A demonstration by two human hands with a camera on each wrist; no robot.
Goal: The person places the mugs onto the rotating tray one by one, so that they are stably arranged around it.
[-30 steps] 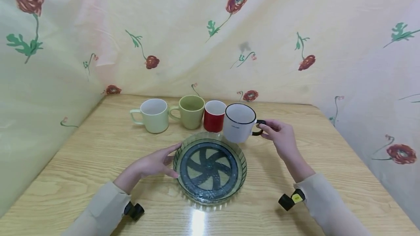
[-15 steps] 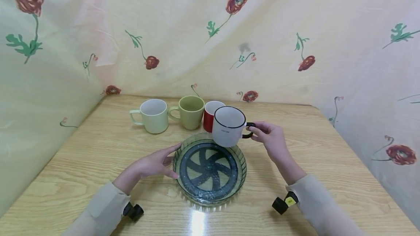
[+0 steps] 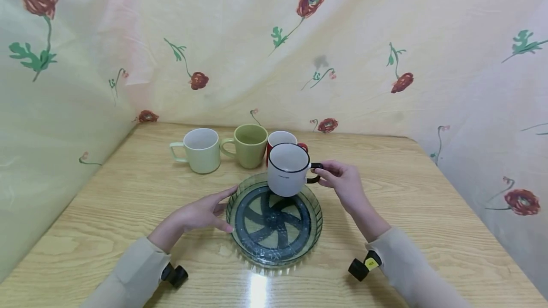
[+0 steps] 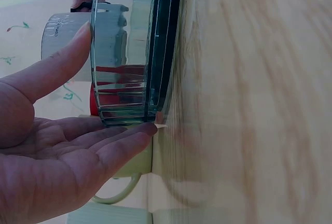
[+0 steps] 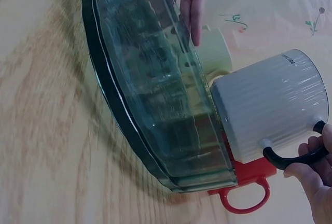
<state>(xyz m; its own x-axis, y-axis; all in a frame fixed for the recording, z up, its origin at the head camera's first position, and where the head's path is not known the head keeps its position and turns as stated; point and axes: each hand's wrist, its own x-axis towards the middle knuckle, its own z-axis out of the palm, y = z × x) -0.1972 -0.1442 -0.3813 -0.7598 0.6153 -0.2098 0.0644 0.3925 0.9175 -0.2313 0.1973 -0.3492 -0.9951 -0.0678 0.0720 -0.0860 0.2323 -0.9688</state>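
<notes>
My right hand [image 3: 342, 182] pinches the black handle [image 3: 316, 173] of a white mug [image 3: 288, 175] with a dark rim. That mug is held upright above the far part of a round greenish glass dish [image 3: 274, 260]; in the right wrist view its base is near the dish's rim [image 5: 199, 84]. At the dish's left side my left hand [image 3: 201, 213] rests with fingers and thumb spread along the wall. The left wrist view shows those fingers [image 4: 119, 146] straight, lying against the glass.
Behind the dish stand a pale green mug [image 3: 201, 153], an olive green mug [image 3: 251, 149] and a red mug [image 5: 254, 172], partly hidden by the white one. A flowered cloth [image 3: 239, 51] hangs behind the wooden table [image 3: 128, 194].
My right hand has carried the white mug leftward and slightly toward me, from the dish's far right edge to above it. The red mug's handle now shows. My left hand has stayed still.
</notes>
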